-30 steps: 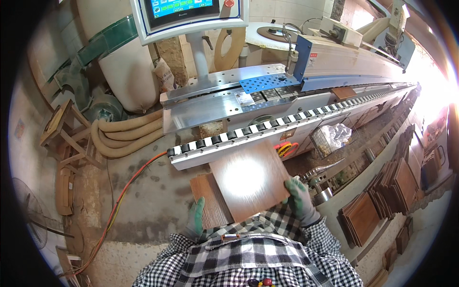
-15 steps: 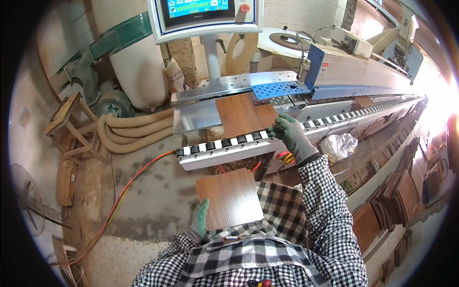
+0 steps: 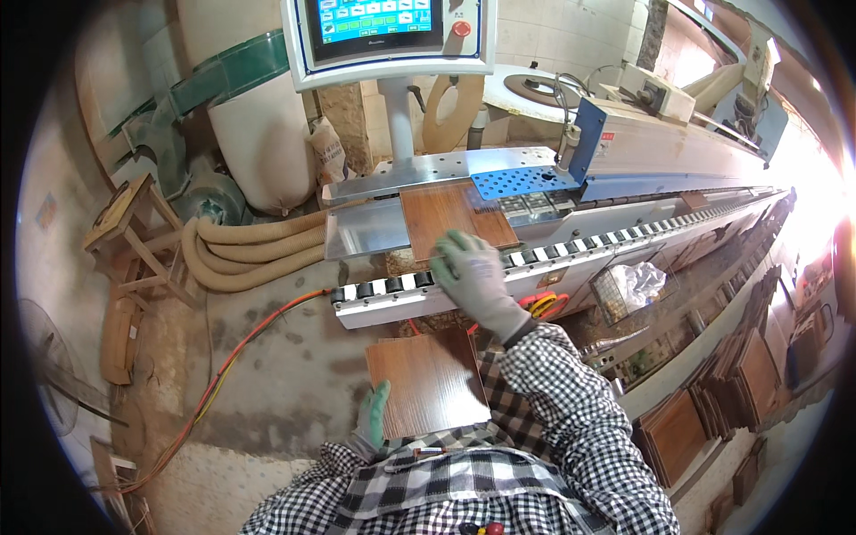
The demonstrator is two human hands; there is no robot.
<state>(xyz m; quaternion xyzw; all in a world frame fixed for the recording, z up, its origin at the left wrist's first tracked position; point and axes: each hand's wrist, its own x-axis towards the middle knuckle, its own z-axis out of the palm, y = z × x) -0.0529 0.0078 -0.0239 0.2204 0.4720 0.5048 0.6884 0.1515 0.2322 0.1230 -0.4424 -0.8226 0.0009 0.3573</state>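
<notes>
Right hand (image 3: 473, 276), loosely open, has shifted leftward along the board (image 3: 450, 218) at the roller rail (image 3: 383, 303), seemingly steadying it; left hand (image 3: 370, 415) clasps boards (image 3: 428, 383) before the rail.

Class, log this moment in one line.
left hand: holds wood-grain panels | right hand: at near edge of another panel on metal table

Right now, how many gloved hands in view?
2: left hand, gripping the held panel stack; right hand, at the near edge of the panel on the machine.
</notes>
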